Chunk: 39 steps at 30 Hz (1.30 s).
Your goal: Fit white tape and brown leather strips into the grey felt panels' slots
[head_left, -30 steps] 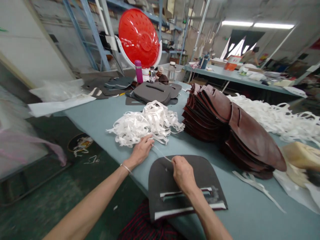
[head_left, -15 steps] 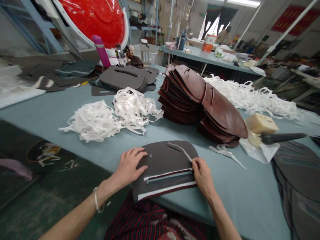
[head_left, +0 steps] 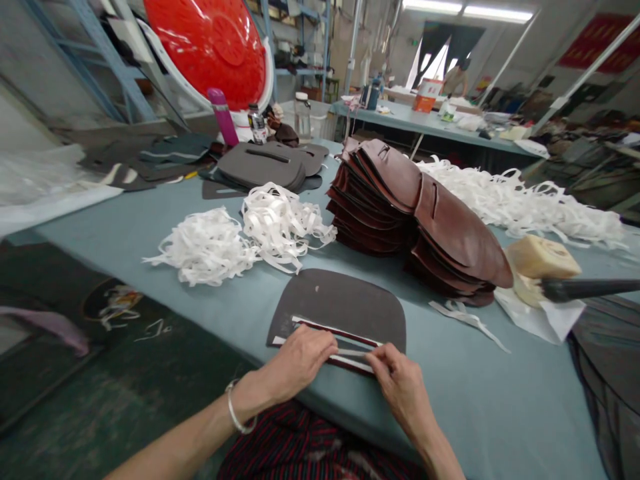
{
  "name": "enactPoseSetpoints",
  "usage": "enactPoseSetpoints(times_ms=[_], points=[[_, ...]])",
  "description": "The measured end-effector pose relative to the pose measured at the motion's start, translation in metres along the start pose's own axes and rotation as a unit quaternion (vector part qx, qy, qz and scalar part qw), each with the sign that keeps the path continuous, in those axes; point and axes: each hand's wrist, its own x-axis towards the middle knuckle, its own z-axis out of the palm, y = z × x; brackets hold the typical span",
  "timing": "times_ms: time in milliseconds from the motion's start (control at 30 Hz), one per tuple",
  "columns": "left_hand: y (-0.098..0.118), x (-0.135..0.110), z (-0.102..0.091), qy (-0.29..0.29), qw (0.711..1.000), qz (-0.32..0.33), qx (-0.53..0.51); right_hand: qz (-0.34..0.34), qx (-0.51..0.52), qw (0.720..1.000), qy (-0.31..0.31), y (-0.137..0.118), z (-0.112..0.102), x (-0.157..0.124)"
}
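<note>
A dark grey rounded panel (head_left: pixel 345 300) lies at the table's near edge, with a slot bordered by white strips and dark red edges. My left hand (head_left: pixel 307 353), a bangle on its wrist, is closed in a pinch over the slot. Across from it, my right hand (head_left: pixel 395 373) pinches too, at the panel's right end. Between the two sets of fingertips a thin pale strip (head_left: pixel 353 353) runs taut above the slot. The fingers partly cover the panel's lower edge.
Two heaps of white strips (head_left: pixel 205 247) lie beyond the panel. Stacked brown leather pieces (head_left: pixel 450 227) stand behind it, with a cream block (head_left: pixel 543 257) and a black handle (head_left: pixel 590 288) to the right. Grey panels (head_left: pixel 260 167) and a purple bottle (head_left: pixel 223 119) are farther back.
My left hand has left the panel's upper left side and come down to the slot, now pinching the strip. The strip has moved from the panel's top to across the slot.
</note>
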Motion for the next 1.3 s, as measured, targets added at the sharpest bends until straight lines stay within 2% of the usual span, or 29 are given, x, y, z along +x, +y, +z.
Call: enactPoseSetpoints(times_ms=[133, 233, 367, 533, 667, 933, 1167, 1300], points=[[-0.030, -0.025, -0.015, -0.008, 0.995, -0.076, -0.060, 0.036, -0.011, 0.998, -0.042, 0.017, -0.003, -0.009], [-0.043, -0.032, -0.021, 0.028, 0.990, -0.124, -0.065, 0.026, -0.022, 0.998, -0.061, 0.017, 0.000, -0.012], [-0.052, -0.031, -0.023, 0.082, 0.972, -0.219, -0.030, 0.064, -0.075, 0.995, -0.032, 0.018, 0.005, -0.012], [-0.060, -0.029, -0.024, 0.081, 0.961, -0.255, -0.068, 0.055, -0.041, 0.997, -0.026, 0.025, 0.006, -0.011], [-0.065, -0.027, -0.022, 0.081, 0.948, -0.302, -0.056, 0.090, -0.010, 0.996, -0.027, 0.028, 0.005, -0.011], [-0.072, -0.025, -0.021, 0.071, 0.946, -0.311, -0.049, 0.122, 0.013, 0.992, -0.024, 0.030, 0.006, -0.011], [-0.068, -0.022, -0.020, 0.064, 0.941, -0.331, -0.016, 0.115, -0.002, 0.993, -0.007, 0.031, 0.007, -0.010], [-0.064, -0.023, -0.013, 0.089, 0.942, -0.323, 0.035, 0.134, -0.010, 0.991, 0.003, 0.032, 0.006, -0.007]])
